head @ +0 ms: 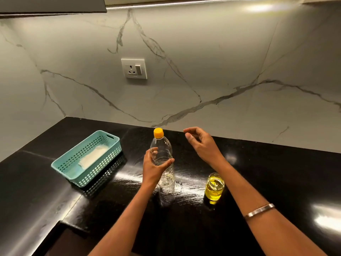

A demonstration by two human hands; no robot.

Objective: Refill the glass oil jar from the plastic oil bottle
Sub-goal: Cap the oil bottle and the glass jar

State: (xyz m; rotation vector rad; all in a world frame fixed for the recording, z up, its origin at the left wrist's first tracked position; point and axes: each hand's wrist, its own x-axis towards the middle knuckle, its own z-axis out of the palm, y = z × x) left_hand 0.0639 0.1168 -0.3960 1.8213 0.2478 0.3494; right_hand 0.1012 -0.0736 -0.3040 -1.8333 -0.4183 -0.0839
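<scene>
While left hand [154, 168] holds capped bottle [163, 163] upright, right hand [200, 143] raised, grip loosely curled, holding nothing.

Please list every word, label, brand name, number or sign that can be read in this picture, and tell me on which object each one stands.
No text can be read.
Plastic oil bottle: clear, no label visible; its yellow cap is plain.
Glass oil jar: no label visible.
Wall socket: a tiny mark on its lower edge, too small to read.
Teal basket: no writing; the white thing inside shows none.
</scene>
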